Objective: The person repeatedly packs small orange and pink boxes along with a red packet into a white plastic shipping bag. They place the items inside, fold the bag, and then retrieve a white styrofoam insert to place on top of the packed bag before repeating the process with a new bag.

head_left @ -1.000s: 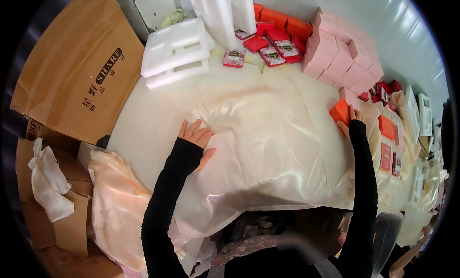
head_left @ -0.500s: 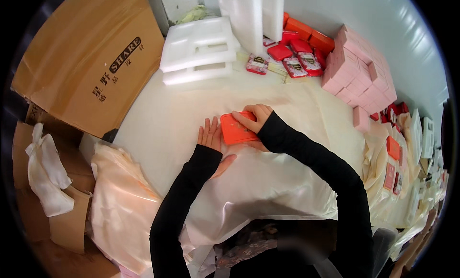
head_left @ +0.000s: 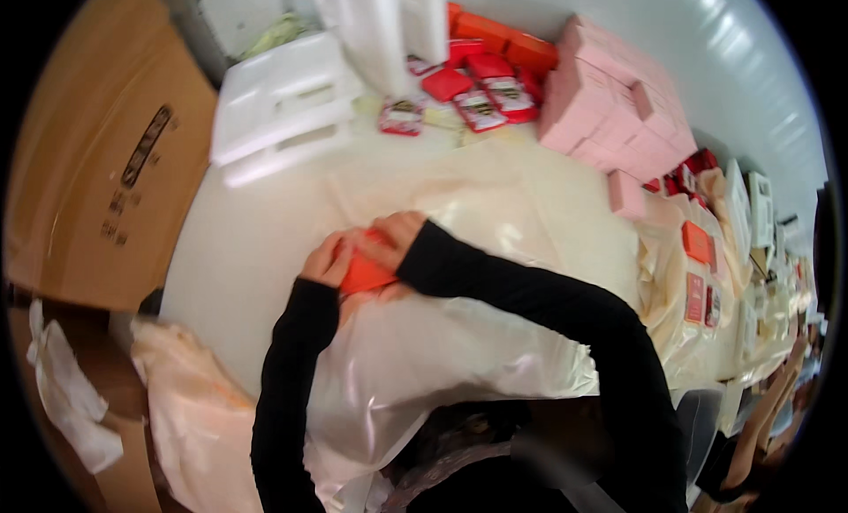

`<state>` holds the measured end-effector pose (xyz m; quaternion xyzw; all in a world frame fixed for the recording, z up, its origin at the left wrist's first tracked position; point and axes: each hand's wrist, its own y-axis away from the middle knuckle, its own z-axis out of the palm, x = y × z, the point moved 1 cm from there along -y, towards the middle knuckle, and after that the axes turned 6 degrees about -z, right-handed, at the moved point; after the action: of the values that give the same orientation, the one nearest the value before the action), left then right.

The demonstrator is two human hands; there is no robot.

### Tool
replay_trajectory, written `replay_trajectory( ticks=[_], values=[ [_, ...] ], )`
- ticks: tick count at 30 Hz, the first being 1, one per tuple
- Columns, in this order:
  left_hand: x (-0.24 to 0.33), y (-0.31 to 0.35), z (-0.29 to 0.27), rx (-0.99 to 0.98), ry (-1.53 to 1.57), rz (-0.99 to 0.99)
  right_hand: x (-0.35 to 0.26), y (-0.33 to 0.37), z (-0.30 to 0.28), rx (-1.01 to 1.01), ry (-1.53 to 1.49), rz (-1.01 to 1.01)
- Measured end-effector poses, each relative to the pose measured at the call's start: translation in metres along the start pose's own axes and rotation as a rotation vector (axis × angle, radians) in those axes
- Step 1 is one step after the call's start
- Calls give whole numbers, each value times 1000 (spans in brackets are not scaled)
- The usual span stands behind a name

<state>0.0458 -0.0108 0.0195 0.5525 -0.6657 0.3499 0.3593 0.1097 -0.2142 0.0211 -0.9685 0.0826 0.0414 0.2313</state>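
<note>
A small flat orange box (head_left: pixel 367 273) is between my two hands above the sheet-covered table. My left hand (head_left: pixel 328 262) is closed on its left side, with fingers bent over the edge. From the right, my right hand (head_left: pixel 397 239) grips it, fingers lying across the top and part of the hand showing below the near edge. Motion blur and the fingers hide much of the box's upper face. Under both hands spreads a shiny cream plastic sheet (head_left: pixel 424 336).
White foam trays (head_left: pixel 283 93) stand at the back, beside several red tins (head_left: pixel 446 84). Pink boxes (head_left: pixel 609 106) are stacked at back right. A large cardboard carton (head_left: pixel 97 159) rises on the left. Another person's arm (head_left: pixel 767 416) shows at far right.
My left hand was open beside the orange box and now closes on its left side. Hands and box sit further left in the picture; the background has shifted left too.
</note>
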Motion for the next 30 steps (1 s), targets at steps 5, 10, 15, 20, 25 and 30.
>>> replay_trajectory(
  ticks=[5,10,15,20,25,30],
  values=[
    [15,23,14,24,-742,-18,-1,-10,13,151,210,-21],
    [17,30,9,13,-886,-10,38,49,-55,410,348,399],
    [40,26,11,96,-890,-19,114,270,-132,-57,971,1451],
    [83,22,38,234,-734,329,128,348,-128,72,998,1232],
    [117,24,70,182,-392,434,57,262,-157,673,-536,1285],
    [146,9,112,-95,278,3,-34,180,-152,921,-1988,913]
  ],
)
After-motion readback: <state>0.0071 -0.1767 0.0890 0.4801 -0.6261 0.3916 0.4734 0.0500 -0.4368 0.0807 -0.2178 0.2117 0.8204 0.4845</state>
